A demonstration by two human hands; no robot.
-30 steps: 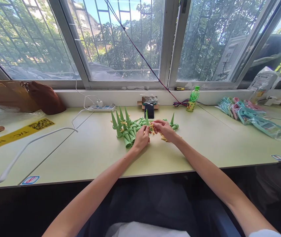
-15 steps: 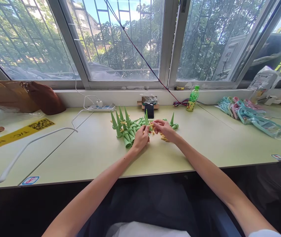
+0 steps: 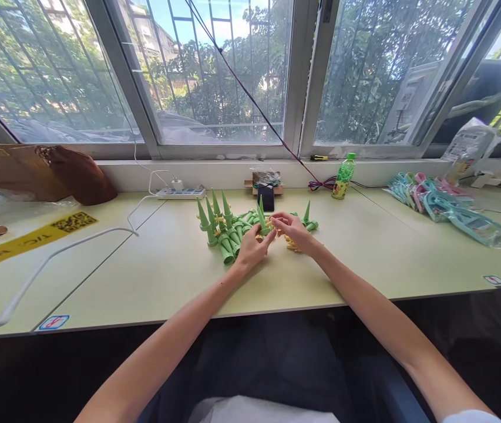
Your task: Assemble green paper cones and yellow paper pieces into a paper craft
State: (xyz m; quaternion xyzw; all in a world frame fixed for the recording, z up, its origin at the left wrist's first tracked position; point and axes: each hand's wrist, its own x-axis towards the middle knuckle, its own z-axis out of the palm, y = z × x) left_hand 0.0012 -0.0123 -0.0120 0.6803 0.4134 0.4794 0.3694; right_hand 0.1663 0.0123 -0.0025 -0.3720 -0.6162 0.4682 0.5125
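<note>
My left hand (image 3: 251,247) is closed around the lower part of a green plastic plant-watering spike (image 3: 262,216), which points upward. Its thumb reaches over to the right, toward my other hand. From the right, my right hand (image 3: 293,229) pinches at a small yellow valve (image 3: 270,223) on the side of the spike; the fingers partly cover it. A cluster of green spikes (image 3: 228,238) lies to the left of my hands, some upright with yellow valves fitted. Loose yellow valves (image 3: 292,245) are piled under my right hand. Another spike (image 3: 307,212) stands behind it.
A phone (image 3: 266,198) leans against a small open box behind the spikes. Further back are a power strip (image 3: 182,192) and a green drink bottle (image 3: 344,177). Bagged teal and pink items (image 3: 448,202) lie right. A white cable (image 3: 69,244) and brown pouch (image 3: 78,176) are left.
My left thumb has swung away from the spike toward my right hand. My right fingers have come closer against the spike, and the yellow valve now sits at its side.
</note>
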